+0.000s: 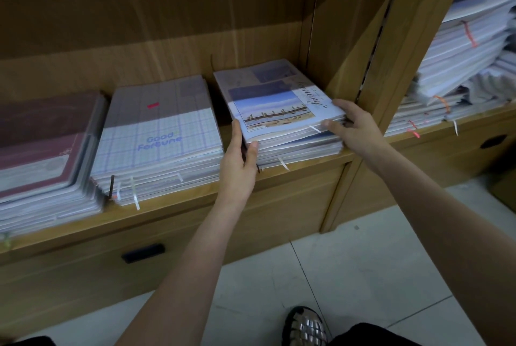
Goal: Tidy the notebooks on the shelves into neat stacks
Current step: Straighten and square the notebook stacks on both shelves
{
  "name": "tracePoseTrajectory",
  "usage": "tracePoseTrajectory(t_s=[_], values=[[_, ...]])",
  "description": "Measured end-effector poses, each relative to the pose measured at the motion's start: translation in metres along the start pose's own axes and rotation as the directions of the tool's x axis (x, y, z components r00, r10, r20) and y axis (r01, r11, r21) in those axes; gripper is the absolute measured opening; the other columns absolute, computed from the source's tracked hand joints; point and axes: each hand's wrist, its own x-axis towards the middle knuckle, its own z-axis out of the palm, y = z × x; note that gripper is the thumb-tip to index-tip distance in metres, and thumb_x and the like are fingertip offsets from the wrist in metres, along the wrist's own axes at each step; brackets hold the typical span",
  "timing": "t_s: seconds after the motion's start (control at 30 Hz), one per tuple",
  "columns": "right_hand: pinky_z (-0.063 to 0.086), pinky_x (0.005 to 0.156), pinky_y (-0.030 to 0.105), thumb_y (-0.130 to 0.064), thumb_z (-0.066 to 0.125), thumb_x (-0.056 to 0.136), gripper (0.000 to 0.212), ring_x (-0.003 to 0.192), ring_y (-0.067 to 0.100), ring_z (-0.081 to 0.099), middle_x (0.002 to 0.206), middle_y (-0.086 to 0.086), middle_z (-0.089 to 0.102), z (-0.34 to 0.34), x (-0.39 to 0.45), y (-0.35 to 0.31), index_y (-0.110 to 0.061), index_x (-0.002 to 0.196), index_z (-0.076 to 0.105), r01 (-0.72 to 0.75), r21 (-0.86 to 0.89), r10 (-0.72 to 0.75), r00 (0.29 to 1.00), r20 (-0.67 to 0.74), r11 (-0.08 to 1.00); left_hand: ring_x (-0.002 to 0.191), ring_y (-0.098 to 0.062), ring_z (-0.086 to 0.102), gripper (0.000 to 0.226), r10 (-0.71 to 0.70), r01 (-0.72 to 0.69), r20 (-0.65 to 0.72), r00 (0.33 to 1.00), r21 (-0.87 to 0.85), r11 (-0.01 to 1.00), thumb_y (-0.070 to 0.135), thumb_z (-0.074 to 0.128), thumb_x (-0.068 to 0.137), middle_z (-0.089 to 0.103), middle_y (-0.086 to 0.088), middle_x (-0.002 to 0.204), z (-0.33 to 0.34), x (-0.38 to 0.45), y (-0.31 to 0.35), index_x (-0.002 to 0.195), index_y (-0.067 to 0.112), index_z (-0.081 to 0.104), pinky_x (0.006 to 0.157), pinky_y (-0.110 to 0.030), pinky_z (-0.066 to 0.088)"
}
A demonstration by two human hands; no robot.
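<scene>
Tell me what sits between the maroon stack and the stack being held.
The Good Fortune stack, in the head view, lies between the maroon stack and the held stack.

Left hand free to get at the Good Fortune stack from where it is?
Probably yes. The left hand is at the left edge of the photo-cover stack, right beside the Good Fortune stack, with only an open gap between. It would have to let go first.

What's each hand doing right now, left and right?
Left hand: closed on the front-left corner of the photo-cover notebook stack.
Right hand: fingers curled against the same stack's right edge; firm grip cannot be told.
</scene>
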Motion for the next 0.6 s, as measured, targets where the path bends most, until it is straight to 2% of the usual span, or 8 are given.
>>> tracePoseTrajectory(t_s=[0.13,0.2,0.27,0.37,0.47,0.6], values=[[0.045,0.099,0.041,-0.024,0.062,0.089,0.057,0.116,0.021,0.05,0.131,0.002,0.049,0.001,-0.001,0.001,-0.025,0.14,0.037,-0.009,0.008,0.008,1.0,0.022,1.0,0.125,-0.02,0.047,0.06,-0.009,0.009,0.013,1.0,0.011,1.0,0.023,0.04,0.098,0.047,-0.005,0.139,-0.002,0.0,-0.001,0.149,0.023,0.008,0.104,-0.03,0.038],[0.045,0.101,0.041,-0.019,0.065,0.088,0.061,0.118,0.021,0.049,0.132,0.003,0.049,0.0,-0.002,0.001,-0.025,0.141,0.036,-0.014,0.019,0.013,0.999,0.044,1.0,0.124,-0.013,0.045,0.064,-0.007,0.006,0.039,0.999,0.023,1.0,0.016,0.043,0.097,0.045,0.001,0.14,-0.003,-0.001,-0.001,0.149,0.024,0.007,0.105,-0.027,0.037],[0.045,0.1,0.038,-0.014,0.066,0.086,0.063,0.118,0.02,0.049,0.133,0.003,0.049,-0.001,-0.003,0.001,-0.026,0.14,0.037,-0.018,0.025,0.016,0.999,0.045,1.0,0.112,-0.004,0.049,0.066,-0.033,0.031,0.06,0.998,0.032,0.999,0.009,0.043,0.097,0.048,0.007,0.131,-0.005,0.0,-0.002,0.149,0.026,0.006,0.096,-0.018,0.041],[0.045,0.097,0.032,-0.008,0.066,0.085,0.059,0.114,0.016,0.051,0.132,0.002,0.053,-0.004,-0.006,0.003,-0.023,0.137,0.042,-0.007,0.069,0.007,1.0,0.005,0.998,0.084,0.006,0.049,0.063,-0.05,0.046,0.062,0.997,0.071,0.996,0.01,0.04,0.098,0.047,0.018,0.107,-0.007,0.002,-0.006,0.148,0.029,0.007,0.071,-0.001,0.041],[0.046,0.1,0.039,-0.007,0.069,0.082,0.059,0.113,0.018,0.056,0.128,0.001,0.059,-0.008,-0.008,0.005,-0.022,0.134,0.046,-0.009,0.083,0.01,1.0,-0.008,0.996,0.077,0.008,0.045,0.063,-0.051,0.045,0.066,0.997,0.088,0.995,0.01,0.04,0.098,0.041,0.024,0.09,-0.009,0.004,-0.007,0.148,0.029,0.007,0.064,0.001,0.039],[0.046,0.1,0.038,-0.005,0.068,0.081,0.062,0.113,0.016,0.057,0.128,0.002,0.059,-0.006,-0.011,0.004,-0.019,0.136,0.043,0.008,0.089,-0.008,1.0,0.004,0.996,0.073,0.007,0.044,0.063,-0.078,0.072,0.071,0.994,0.087,0.994,0.01,0.039,0.098,0.042,0.021,0.086,-0.007,0.004,-0.001,0.148,0.03,0.006,0.061,0.001,0.04]])
